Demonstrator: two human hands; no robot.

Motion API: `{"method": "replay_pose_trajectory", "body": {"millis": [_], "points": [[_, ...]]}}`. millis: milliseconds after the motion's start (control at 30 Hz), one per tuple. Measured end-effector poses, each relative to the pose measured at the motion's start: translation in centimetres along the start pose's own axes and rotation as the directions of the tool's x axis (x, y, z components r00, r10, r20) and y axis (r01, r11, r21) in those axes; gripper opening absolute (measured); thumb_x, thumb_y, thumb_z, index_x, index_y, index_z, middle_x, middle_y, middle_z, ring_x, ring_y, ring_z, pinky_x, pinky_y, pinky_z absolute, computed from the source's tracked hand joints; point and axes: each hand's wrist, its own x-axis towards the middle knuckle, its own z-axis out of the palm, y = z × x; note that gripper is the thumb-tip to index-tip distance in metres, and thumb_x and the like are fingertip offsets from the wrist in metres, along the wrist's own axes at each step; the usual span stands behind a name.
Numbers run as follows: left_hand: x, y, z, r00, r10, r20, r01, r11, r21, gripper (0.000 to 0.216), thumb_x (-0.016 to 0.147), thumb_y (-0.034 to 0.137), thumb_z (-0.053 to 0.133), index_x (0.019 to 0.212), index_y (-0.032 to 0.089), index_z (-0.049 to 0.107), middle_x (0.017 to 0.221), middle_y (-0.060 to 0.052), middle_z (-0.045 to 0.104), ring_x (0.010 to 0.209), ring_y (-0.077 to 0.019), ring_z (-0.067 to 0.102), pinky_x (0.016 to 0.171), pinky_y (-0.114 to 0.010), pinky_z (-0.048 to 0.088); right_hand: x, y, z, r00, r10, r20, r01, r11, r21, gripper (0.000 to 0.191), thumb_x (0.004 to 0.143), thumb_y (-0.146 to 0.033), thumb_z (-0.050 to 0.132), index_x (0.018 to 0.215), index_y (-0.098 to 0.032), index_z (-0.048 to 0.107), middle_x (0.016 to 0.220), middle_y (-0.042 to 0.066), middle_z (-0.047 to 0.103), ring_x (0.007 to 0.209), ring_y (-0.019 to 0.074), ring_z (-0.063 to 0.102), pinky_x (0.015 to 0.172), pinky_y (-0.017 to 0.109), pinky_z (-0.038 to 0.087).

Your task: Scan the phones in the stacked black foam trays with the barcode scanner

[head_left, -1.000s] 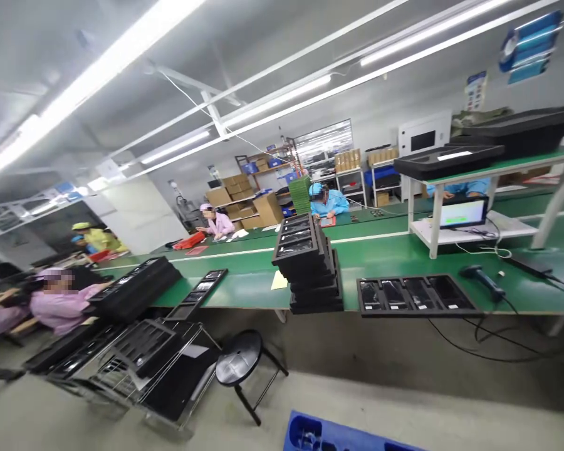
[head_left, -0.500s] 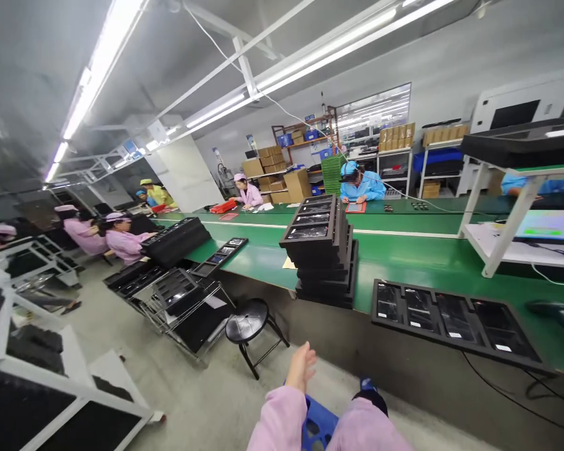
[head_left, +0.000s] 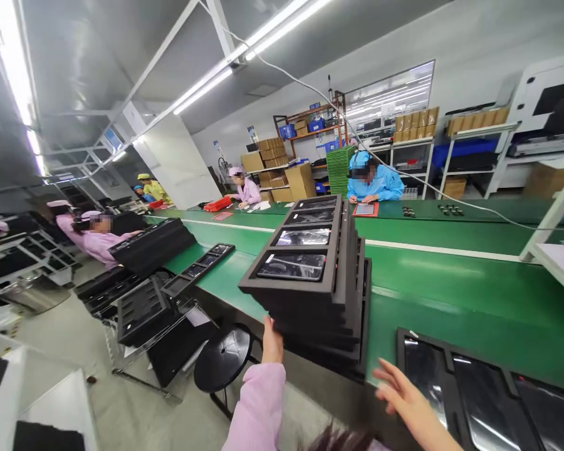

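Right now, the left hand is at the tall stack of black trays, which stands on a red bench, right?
The bench is green, not red, as the head view shows. The left hand is at the tall stack of black trays.

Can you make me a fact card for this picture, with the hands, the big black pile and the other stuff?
Left hand: by the pile's near left side; touching or not is unclear
Right hand: open, fingers spread, between pile and lone tray
Black pile: stacked trays at the near edge of the green table; four shiny dark panels in the top one
Lone tray: right of the pile, with dark panels
Stool: black, round seat
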Motion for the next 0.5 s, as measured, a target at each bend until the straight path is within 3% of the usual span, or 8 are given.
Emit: {"method": "replay_pose_trajectory", "body": {"millis": [100,167,233,333,500], "points": [[-0.1,-0.1,0.6,0.993,0.021,-0.113,-0.022,1.0,-0.004,0.04,0.098,0.032,0.027,0.111,0.014,0.06,0.11,-0.01,0.067,0.122,-0.0173,0.051,0.104,-0.028,0.038,3.2,-3.9,3.4,0.999,-0.021,0.028,0.023,0.996,-0.09,0.085,0.048,-0.06,0.056,0.116,-0.008,0.059,0.121,0.02,0.06,0.111,0.032,0.056,0.095,0.041,0.044],[-0.2,0.1,1.0,0.985,0.024,-0.171,-0.023,1.0,0.007,0.037,0.097,0.032,0.029,0.107,0.015,0.06,0.107,-0.011,0.067,0.122,-0.0183,0.051,0.106,-0.031,0.036,4.3,-5.1,4.7,0.998,-0.061,0.0,0.061,0.989,-0.132,0.083,0.048,-0.06,0.053,0.111,-0.006,0.063,0.121,0.021,0.059,0.12,0.0343,0.048,0.106,0.042,0.034],[-0.6,0.3,1.5,0.973,0.021,-0.229,-0.017,1.0,0.022,0.033,0.096,0.031,0.032,0.098,0.015,0.061,0.1,-0.01,0.068,0.12,-0.0204,0.053,0.105,-0.034,0.038,4.8,-5.5,5.0,0.996,-0.091,0.004,0.091,0.988,-0.127,0.075,0.052,-0.059,0.052,0.106,-0.009,0.065,0.121,0.019,0.06,0.123,0.034,0.046,0.108,0.042,0.032],[-1.9,0.0,2.6,0.959,0.018,-0.284,-0.006,0.999,0.043,0.032,0.095,0.032,0.034,0.083,0.017,0.059,0.088,-0.007,0.068,0.109,-0.0222,0.06,0.097,-0.035,0.045,5.2,-5.8,3.7,0.995,-0.096,0.025,0.098,0.991,-0.086,0.066,0.053,-0.057,0.054,0.101,-0.014,0.067,0.12,0.015,0.061,0.121,0.0334,0.048,0.107,0.041,0.034],[-4.7,-2.0,4.2,0.964,0.0,-0.264,0.016,0.998,0.059,0.032,0.094,0.032,0.038,0.074,0.018,0.06,0.08,-0.007,0.068,0.093,-0.0214,0.065,0.09,-0.033,0.048,5.8,-7.0,-0.7,0.998,-0.057,-0.04,0.054,0.996,-0.073,0.063,0.05,-0.061,0.057,0.095,-0.017,0.066,0.117,0.011,0.064,0.122,0.0336,0.048,0.104,0.04,0.038]]}}
